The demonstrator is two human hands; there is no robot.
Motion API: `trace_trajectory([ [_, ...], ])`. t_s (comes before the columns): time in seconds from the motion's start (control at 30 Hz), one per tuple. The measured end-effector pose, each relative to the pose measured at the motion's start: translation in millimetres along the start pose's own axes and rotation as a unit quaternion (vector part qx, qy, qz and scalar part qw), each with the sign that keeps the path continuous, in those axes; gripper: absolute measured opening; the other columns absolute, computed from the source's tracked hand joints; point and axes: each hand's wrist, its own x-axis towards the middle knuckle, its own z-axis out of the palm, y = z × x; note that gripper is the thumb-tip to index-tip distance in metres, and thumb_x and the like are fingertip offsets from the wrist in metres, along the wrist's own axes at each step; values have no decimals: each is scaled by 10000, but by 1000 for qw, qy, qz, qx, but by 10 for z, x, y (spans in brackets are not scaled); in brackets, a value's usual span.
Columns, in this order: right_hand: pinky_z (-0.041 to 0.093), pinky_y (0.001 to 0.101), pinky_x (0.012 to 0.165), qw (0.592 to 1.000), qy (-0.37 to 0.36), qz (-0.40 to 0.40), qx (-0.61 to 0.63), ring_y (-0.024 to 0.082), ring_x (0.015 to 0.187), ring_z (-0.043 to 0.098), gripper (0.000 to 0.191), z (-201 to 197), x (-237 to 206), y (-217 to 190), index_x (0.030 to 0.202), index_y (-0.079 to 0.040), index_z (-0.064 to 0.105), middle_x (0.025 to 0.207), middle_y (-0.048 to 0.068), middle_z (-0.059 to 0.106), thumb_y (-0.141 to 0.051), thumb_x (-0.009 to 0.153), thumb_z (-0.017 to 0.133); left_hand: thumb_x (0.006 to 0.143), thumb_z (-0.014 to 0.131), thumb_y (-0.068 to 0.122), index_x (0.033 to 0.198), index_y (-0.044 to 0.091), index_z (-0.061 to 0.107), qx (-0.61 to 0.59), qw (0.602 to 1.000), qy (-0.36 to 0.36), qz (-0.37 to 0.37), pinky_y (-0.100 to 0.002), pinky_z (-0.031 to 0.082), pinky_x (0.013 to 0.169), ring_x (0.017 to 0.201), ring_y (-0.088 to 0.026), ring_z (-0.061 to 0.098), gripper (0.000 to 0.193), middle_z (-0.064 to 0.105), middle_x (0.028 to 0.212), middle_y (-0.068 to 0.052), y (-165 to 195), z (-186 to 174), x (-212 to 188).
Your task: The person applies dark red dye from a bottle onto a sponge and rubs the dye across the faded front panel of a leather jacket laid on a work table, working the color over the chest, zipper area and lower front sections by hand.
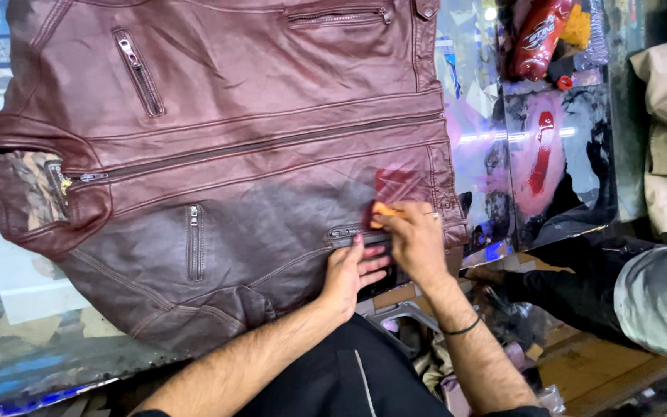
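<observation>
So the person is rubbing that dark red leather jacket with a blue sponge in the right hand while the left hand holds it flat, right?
Nearly. The head view shows the sponge is orange, not blue. The right hand presses it on the dark red leather jacket near the hem, and the left hand lies flat on the leather beside it.

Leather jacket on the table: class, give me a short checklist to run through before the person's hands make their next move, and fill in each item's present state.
1. Leather jacket lies spread flat on the table: ok.
2. Left hand presses flat on the jacket near its lower pocket zip: ok.
3. Right hand pinches an orange sponge against the leather: ok.
4. Main front zip closed: ok.
5. Colour even over the panel: not ok, a brighter red patch stands out above the sponge.
6. Red bottle capped: cannot tell.
</observation>
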Motion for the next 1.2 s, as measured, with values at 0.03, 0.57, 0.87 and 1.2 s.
trace_trajectory([
  [0.03,456,465,866,999,7,-1,-51,290,1036,616,293,-102,41,137,1014,-180,788,1100,39,699,7,805,703,1039,491,426,1159,-21,603,0,1000,11,-18,-438,628,832,996,-268,749,477,726,1156,-153,25,-9,-3],
  [0.57,409,446,933,987,44,-121,-100,263,1077,584,226,-97,611,449,1073,-201,784,1200,-2,679,-107,882,709,1040,442,464,1276,17,578,125,990,35,-56,-394,610,759,888,-261,774,524,743,1023,-167,156,1,-101],
  [0.87,404,462,861,994,94,36,-31,299,1006,579,214,411,596,6,1114,-172,753,1057,63,614,-161,901,733,1055,417,459,1303,-5,554,144,988,2,-56,-378,612,767,892,-263,783,544,753,1011,-178,166,-51,-82],
  [1.2,426,469,886,969,173,141,-103,291,1047,590,175,393,631,474,1082,-172,729,1091,32,644,-156,909,748,1051,419,472,1303,12,577,149,987,-4,-59,-371,610,767,870,-259,779,548,748,994,-168,145,-76,-85],
])
